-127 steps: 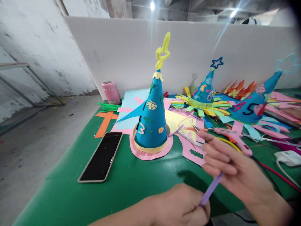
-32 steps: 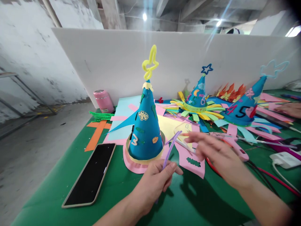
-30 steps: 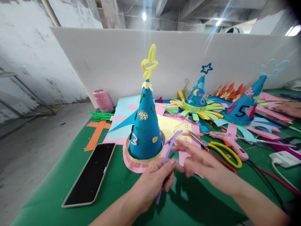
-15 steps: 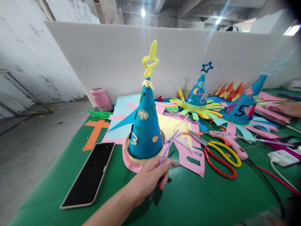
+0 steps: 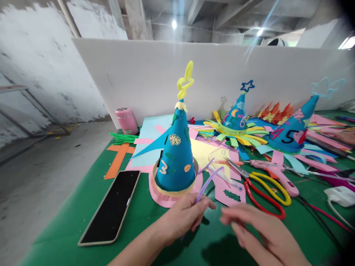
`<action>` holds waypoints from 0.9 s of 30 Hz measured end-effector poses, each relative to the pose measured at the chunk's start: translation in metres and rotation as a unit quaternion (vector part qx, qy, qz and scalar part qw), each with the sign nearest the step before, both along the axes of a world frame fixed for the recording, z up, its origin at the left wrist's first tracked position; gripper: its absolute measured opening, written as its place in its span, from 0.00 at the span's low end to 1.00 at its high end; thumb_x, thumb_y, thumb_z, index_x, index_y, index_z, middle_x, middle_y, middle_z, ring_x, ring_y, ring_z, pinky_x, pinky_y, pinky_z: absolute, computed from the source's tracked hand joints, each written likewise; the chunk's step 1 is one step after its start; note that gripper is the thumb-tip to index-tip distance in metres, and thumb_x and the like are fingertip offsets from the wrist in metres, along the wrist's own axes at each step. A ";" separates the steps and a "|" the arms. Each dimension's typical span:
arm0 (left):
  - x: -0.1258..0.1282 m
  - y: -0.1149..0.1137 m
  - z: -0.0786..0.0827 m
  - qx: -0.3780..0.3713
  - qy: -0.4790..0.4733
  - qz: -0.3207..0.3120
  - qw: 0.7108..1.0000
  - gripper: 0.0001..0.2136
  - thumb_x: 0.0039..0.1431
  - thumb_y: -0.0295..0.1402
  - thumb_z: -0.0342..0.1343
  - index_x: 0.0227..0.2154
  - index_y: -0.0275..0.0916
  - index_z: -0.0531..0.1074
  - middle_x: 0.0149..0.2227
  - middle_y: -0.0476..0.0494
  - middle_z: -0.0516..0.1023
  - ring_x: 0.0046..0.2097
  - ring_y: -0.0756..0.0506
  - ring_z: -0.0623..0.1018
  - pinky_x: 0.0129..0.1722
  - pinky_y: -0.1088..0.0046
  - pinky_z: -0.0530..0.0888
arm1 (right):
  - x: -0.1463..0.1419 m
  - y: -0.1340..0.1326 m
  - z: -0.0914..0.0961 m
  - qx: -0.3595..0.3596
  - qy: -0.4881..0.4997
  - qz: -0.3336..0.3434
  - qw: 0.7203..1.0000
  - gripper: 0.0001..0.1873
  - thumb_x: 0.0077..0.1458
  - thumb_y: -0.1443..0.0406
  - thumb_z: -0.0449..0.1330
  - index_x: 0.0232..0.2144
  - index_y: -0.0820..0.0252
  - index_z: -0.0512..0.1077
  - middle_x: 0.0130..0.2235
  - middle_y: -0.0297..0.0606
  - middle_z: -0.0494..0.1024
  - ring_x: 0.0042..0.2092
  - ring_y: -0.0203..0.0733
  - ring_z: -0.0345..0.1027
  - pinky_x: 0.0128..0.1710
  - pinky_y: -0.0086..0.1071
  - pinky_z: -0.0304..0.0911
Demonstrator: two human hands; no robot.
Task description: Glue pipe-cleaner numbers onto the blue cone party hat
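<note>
My left hand (image 5: 181, 218) pinches a purple pipe cleaner (image 5: 208, 181) that rises up and to the right from its fingers. Just behind it stands a blue paper cone hat (image 5: 175, 155) on a pink brim, with a yellow pipe-cleaner shape on top and a "3" on its side. My right hand (image 5: 257, 231) hovers low at the right, blurred, fingers stretched toward the left hand and holding nothing. Scissors (image 5: 263, 190) with red and yellow handles lie on the green table (image 5: 83, 207) beyond my right hand.
A black phone (image 5: 112, 207) lies left of the hat. Two more blue cone hats (image 5: 238, 114) (image 5: 294, 125) stand among coloured paper strips at the back right. A pink glue gun (image 5: 277, 173), a pink tumbler (image 5: 127, 120) and a white partition (image 5: 155, 74) are there too.
My right hand went out of view half a second ago and has come back in low at the right, near the left hand. The left hand still holds the purple pipe cleaner.
</note>
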State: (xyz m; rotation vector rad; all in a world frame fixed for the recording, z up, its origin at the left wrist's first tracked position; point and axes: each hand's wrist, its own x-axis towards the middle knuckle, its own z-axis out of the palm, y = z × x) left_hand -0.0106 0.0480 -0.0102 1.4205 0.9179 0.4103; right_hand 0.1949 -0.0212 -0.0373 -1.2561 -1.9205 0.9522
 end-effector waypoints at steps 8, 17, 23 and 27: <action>-0.014 0.004 0.000 0.002 -0.026 0.052 0.998 0.18 0.55 0.45 0.44 0.30 0.34 0.69 0.13 0.57 0.54 0.17 0.55 0.54 0.17 0.78 0.50 | -0.070 0.103 0.079 0.223 -0.075 0.194 0.952 0.10 0.52 0.68 0.54 0.37 0.57 0.72 0.38 0.37 0.75 0.41 0.39 0.65 0.42 0.33 0.59; -0.015 0.010 -0.012 0.000 -0.100 0.208 0.973 0.14 0.51 0.42 0.51 0.21 0.35 0.64 0.16 0.56 0.59 0.18 0.57 0.55 0.18 0.79 0.50 | -0.046 0.114 0.037 0.219 -0.106 0.091 0.966 0.11 0.55 0.64 0.50 0.28 0.60 0.71 0.25 0.36 0.71 0.28 0.35 0.63 0.28 0.28 0.56; -0.010 0.003 -0.009 0.053 -0.023 0.224 0.973 0.13 0.55 0.41 0.46 0.27 0.35 0.68 0.14 0.57 0.54 0.18 0.55 0.55 0.18 0.78 0.51 | -0.029 0.118 0.044 0.163 -0.096 0.084 0.978 0.12 0.55 0.64 0.50 0.26 0.61 0.71 0.24 0.35 0.70 0.28 0.35 0.63 0.28 0.28 0.56; -0.009 0.000 -0.011 0.175 0.021 0.207 0.962 0.12 0.56 0.37 0.46 0.27 0.35 0.70 0.21 0.49 0.66 0.25 0.51 0.64 0.24 0.77 0.59 | -0.036 0.104 0.049 0.114 -0.077 0.163 0.977 0.09 0.53 0.67 0.52 0.27 0.59 0.72 0.31 0.36 0.70 0.33 0.35 0.63 0.32 0.27 0.56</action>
